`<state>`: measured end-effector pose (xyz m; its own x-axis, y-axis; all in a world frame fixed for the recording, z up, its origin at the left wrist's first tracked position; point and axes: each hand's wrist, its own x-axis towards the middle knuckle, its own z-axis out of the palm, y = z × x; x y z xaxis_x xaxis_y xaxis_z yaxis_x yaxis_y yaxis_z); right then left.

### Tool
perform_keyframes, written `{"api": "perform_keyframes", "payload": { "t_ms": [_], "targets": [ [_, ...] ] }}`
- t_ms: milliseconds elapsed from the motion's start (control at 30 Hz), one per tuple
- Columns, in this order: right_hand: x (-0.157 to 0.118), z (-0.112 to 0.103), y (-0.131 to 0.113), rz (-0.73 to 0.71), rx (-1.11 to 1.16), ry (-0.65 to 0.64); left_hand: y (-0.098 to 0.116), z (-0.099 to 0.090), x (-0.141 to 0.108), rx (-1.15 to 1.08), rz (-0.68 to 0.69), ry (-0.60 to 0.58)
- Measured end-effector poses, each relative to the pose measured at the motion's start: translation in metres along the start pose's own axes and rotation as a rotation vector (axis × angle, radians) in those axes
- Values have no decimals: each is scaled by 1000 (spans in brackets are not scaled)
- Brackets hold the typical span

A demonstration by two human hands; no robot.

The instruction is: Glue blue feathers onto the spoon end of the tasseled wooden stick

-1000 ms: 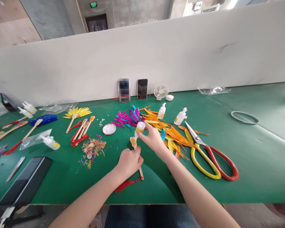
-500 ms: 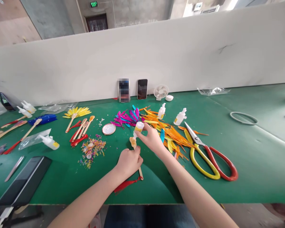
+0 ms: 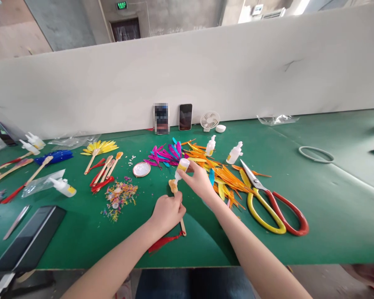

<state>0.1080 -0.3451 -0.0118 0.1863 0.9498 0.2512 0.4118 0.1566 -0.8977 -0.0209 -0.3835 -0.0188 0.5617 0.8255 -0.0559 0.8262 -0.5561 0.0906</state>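
My left hand (image 3: 168, 209) is closed around a small wooden fan handle (image 3: 183, 227) with a red tassel (image 3: 164, 243) at its lower end. The handle's wide top, brownish and shiny, sticks out above my fist. My right hand (image 3: 199, 180) grips a small white glue bottle (image 3: 183, 165) with a yellow label, tipped nozzle-down. Its nozzle is at the handle's wide top; whether it touches I cannot tell. Beyond my hands lie purple and blue feathers (image 3: 163, 155), and right of them orange and yellow feathers (image 3: 230, 176).
Large scissors (image 3: 268, 195) lie open at the right. Two glue bottles (image 3: 234, 153) stand behind the feathers. Left are feather clippings (image 3: 120, 197), a white dish (image 3: 141, 169), tasselled handles (image 3: 104, 169), a yellow feather fan (image 3: 99, 148) and a black power bank (image 3: 29, 236). Phones (image 3: 185, 116) lean on the partition.
The glue bottle in my right hand has tilted slightly, its nozzle still at the handle's top. My left hand keeps its hold. The whole view has shifted a little.
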Motion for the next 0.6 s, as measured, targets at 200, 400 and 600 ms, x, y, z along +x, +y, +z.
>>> {"api": "perform_keyframes", "payload": {
  "t_ms": [200, 400, 600],
  "targets": [
    [11, -6, 12, 188, 547, 329, -3, 6, -2, -13, 50, 159],
    [20, -19, 19, 548, 1072, 283, -5, 10, -3, -83, 169, 528],
    [22, -25, 23, 529, 1223, 245, -5, 6, -5, -146, 283, 788]
  ]
}}
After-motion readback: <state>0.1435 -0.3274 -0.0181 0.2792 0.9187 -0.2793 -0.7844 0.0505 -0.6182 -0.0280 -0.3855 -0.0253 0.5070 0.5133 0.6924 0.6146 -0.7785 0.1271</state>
